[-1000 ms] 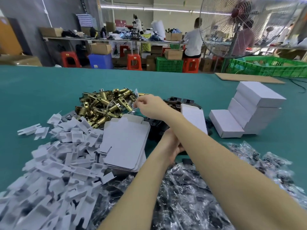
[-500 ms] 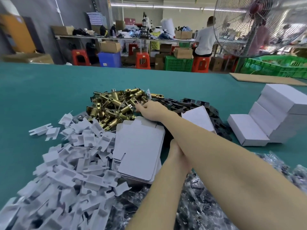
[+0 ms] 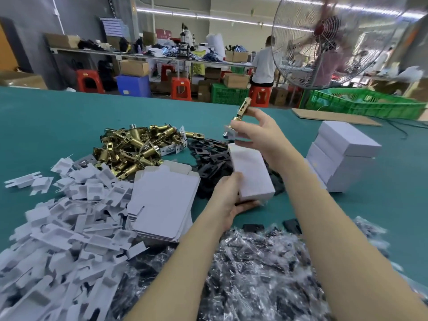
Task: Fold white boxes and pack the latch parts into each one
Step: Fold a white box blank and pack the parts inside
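Step in hand, as I read it: loading a latch into a folded box. R hand (image 3: 257, 133) is raised, thumb and fingers pinching a brass latch (image 3: 238, 117) near its lower end, latch tilted w/ its far end up and away. L hand (image 3: 225, 198) grips the near end of a white box (image 3: 251, 172), thumb on top, fingers under; box angled away from the body, its far end sitting just below the latch. Can't tell whether that far end is open, though it prob is.

Brass latch pile (image 3: 136, 147) lies left of the R hand, beyond the L. Black plates (image 3: 208, 156) sit under and behind the box. Flat box blanks (image 3: 164, 202) just left of the L hand, white inserts (image 3: 69, 216) further left. Finished boxes (image 3: 342, 156) stacked right of the R arm. Bagged parts (image 3: 259, 269) lie btwn and under both forearms.

Next move, by my guess: swing the latch in line w/ the box, slide it in at the far end, L hand holding steady. Needs alignment, not force; a skewed latch could snag a flap.
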Tool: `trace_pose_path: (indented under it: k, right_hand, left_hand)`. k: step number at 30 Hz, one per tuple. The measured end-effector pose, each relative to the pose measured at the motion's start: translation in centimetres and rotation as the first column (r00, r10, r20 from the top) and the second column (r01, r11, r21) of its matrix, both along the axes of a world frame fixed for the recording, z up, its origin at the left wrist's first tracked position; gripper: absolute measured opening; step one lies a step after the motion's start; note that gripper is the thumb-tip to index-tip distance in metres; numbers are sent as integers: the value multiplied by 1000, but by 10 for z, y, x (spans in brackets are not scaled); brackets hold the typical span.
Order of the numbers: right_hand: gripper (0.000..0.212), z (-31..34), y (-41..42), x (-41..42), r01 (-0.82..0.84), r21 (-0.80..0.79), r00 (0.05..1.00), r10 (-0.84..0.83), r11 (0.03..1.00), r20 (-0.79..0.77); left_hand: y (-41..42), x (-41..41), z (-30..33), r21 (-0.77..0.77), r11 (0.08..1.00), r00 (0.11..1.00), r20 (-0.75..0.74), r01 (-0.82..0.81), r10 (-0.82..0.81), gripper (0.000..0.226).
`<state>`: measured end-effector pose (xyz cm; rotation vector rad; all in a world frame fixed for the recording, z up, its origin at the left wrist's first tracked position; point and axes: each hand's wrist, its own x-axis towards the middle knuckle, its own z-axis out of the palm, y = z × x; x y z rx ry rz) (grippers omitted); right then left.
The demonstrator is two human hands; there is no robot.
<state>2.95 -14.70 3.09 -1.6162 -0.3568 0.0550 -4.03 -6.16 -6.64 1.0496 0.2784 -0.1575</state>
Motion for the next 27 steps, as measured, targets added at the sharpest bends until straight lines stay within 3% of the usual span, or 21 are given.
trace_pose_path:
  k: [3, 6, 14, 27]
  right_hand:
    - [24, 4, -39, -19, 192, -107, 978, -181, 976, 103]
    - [20, 3, -61, -30, 309, -161, 947, -287, 937, 144]
    - [13, 14, -66, -39, 138, 132, 989, -143, 982, 25]
    - [18, 20, -76, -46, 221, -210, 973, -200, 952, 116]
  left_hand:
    - [1, -1, -1, 55, 996, 997, 57, -64, 61, 18]
    - [0, -1, -2, 146, 987, 991, 125, -74, 56, 26]
    - [-3, -7, -5, 257, 966, 965, 248, 25, -90, 47]
    - [1, -8, -2, 197, 979, 972, 214, 56, -99, 45]
